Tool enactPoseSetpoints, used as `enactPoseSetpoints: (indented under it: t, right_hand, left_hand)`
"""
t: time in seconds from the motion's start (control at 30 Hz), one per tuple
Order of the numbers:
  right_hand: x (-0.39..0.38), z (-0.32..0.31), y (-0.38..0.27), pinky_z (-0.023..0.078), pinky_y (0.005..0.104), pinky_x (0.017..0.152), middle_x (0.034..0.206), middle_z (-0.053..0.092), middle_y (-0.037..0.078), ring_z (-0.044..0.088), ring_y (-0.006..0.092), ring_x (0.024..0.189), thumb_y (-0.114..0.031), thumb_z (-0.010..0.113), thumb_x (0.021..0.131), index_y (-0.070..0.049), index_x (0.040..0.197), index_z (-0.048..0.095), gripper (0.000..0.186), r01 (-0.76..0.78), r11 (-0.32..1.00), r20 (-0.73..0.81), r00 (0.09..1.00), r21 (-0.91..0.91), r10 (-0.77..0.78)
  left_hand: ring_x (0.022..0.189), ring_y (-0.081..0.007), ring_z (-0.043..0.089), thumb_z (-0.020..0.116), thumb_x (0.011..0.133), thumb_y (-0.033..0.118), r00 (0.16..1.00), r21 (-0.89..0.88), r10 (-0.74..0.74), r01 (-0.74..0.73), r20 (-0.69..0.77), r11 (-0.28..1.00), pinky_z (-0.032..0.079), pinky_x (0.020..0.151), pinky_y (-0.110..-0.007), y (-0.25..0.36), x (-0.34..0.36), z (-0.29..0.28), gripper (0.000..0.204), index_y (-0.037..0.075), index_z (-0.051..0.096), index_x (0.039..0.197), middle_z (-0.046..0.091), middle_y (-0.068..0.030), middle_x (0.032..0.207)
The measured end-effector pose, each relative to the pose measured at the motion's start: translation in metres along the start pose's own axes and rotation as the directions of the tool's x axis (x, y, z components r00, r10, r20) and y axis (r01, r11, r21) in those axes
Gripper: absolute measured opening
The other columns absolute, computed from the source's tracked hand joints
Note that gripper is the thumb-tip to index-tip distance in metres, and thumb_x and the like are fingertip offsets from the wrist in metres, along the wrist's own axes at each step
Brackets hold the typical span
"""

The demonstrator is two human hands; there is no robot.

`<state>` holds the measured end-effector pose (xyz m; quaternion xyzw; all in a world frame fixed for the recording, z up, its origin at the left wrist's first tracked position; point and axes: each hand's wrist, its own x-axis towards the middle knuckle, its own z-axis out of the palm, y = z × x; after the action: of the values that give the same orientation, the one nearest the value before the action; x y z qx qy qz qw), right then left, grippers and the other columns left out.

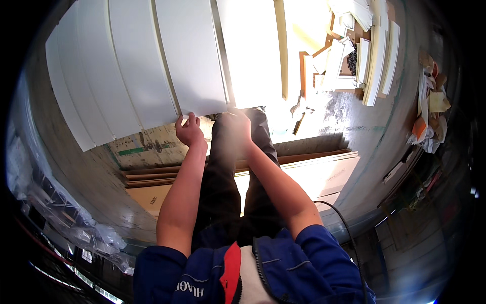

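Observation:
Several long white panels with ridged edges point(192, 61) lie side by side across the upper view. My left hand point(189, 130) grips the near edge of a panel at the gap beside a narrow ridge, fingers bent over it. My right hand point(238, 124) is closed near the same edge, further right, above my dark-trousered legs point(225, 185). Glare blurs its fingertips, so I cannot make out what is between them.
Stacked cardboard sheets point(329, 175) lie below the panels. Offcuts and strips point(344, 55) are piled at upper right, with crumpled scraps point(429, 104) beyond. Translucent plastic sheeting point(71, 218) runs along the left. A black cable point(336, 213) hangs at my right side.

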<state>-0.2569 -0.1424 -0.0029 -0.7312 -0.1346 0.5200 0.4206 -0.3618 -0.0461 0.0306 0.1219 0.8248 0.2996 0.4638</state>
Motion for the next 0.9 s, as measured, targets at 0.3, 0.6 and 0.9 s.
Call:
enactPoseSetpoints:
  t: [0.3, 0.6, 0.9]
  right_hand:
    - [-0.002, -0.010, -0.077, 0.054, 0.0251, 0.072, 0.100, 0.072, 0.009, 0.064, 0.0116, 0.079, -0.014, 0.074, 0.086, 0.006, 0.121, 0.063, 0.042, -0.430, 0.883, -0.011, 0.898, 0.190, 0.440]
    - [-0.007, -0.005, -0.073, 0.050, 0.0316, 0.069, 0.079, 0.069, 0.009, 0.064, 0.0172, 0.073, -0.029, 0.064, 0.086, -0.004, 0.096, 0.071, 0.028, -0.409, 0.894, -0.112, 0.895, 0.183, 0.433]
    - [0.000, 0.002, -0.042, 0.054, 0.0240, 0.067, 0.090, 0.072, 0.007, 0.065, 0.0112, 0.073, -0.010, 0.074, 0.086, 0.004, 0.108, 0.069, 0.027, -0.403, 0.751, -0.051, 0.865, 0.523, 0.499]
  left_hand:
    - [0.093, -0.0254, 0.066, 0.069, 0.091, 0.005, 0.999, 0.053, 0.011, -0.013, 0.031, 0.998, 0.062, 0.089, -0.035, -0.003, 0.004, -0.007, 0.048, -0.007, 0.046, 0.132, 0.055, -0.0144, 0.107]
    - [0.096, -0.0278, 0.064, 0.068, 0.091, 0.000, 1.000, 0.067, 0.017, -0.019, 0.025, 0.998, 0.061, 0.090, -0.034, -0.006, 0.003, -0.008, 0.050, -0.007, 0.043, 0.133, 0.057, -0.0178, 0.111]
    - [0.098, -0.0284, 0.064, 0.067, 0.092, 0.001, 0.997, 0.095, 0.024, -0.030, 0.070, 0.995, 0.060, 0.092, -0.034, -0.006, 0.005, -0.009, 0.052, -0.007, 0.039, 0.135, 0.056, -0.0189, 0.113]
